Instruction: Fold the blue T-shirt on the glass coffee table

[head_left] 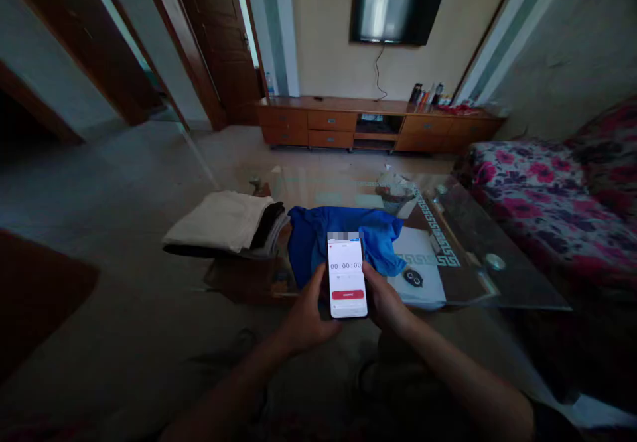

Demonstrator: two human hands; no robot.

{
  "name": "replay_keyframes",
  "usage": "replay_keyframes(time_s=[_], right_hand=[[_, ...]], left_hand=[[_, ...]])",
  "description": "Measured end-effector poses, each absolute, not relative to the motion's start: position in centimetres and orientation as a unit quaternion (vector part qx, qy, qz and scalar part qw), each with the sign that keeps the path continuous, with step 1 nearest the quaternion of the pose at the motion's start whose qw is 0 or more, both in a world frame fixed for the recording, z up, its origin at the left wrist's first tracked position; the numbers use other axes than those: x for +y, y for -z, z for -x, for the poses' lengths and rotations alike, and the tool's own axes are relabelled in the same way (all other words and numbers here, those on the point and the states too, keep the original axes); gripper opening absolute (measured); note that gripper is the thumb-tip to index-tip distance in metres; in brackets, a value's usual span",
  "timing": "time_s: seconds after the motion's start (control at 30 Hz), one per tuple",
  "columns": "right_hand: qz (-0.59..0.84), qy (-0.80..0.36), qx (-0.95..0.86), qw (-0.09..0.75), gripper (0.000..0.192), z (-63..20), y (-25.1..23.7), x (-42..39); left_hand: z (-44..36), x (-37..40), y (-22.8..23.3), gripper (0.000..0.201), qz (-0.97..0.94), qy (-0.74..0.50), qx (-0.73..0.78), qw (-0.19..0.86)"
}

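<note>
Between my two hands a phone point(347, 278) is held upright, its bright screen showing a timer at 00:00:00 and a red button. My left hand point(311, 319) grips its left side and lower edge. On the right side, my right hand point(388, 299) closes around the phone's edge. Behind the phone a crumpled blue cloth garment point(328, 226) lies on the glass table point(468, 256). Left of it sits a stack of folded clothes point(223, 220), cream on top with black and grey below.
A dark oval object point(413, 278) lies on a white flat item point(430, 289) at the right. Beyond the table stands a wooden TV cabinet point(331, 121) with bottles, under a wall-mounted television point(401, 4). A flowered sofa point(542, 190) borders the right side.
</note>
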State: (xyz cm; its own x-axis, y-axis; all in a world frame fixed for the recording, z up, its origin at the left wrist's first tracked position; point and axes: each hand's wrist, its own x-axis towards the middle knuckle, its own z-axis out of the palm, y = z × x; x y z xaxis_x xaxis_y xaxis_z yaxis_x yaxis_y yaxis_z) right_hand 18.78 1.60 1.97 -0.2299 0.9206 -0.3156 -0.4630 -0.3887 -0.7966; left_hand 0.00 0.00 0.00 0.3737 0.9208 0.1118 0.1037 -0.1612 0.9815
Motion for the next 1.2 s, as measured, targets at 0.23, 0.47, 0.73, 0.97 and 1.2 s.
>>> replay_keyframes(time_s=[0.23,0.47,0.73,0.97,1.2], right_hand=[[0.394,-0.738,-0.28,0.471,0.055,-18.7,-1.2,2.0],[0.399,-0.728,-0.304,0.468,0.055,-18.8,-1.6,1.9],[0.4,-0.726,-0.302,0.47,0.058,-18.9,-1.2,1.9],[0.409,-0.722,-0.295,0.474,0.055,-18.7,-1.4,1.8],[0.411,-0.722,-0.293,0.474,0.06,-18.7,-0.3,2.1]], left_hand=[[0.1,0.0,0.0,0.11,-0.65,-0.395,0.4,0.511],[-0.1,-0.1,-0.8,0.11,-0.643,-0.395,0.395,0.524],[-0.2,-0.1,-1.0,0.11,-0.636,-0.396,0.393,0.533],[-0.2,-0.1,-1.3,0.108,-0.648,-0.388,0.4,0.519],[-0.3,-0.2,-1.3,0.108,-0.654,-0.376,0.418,0.507]])
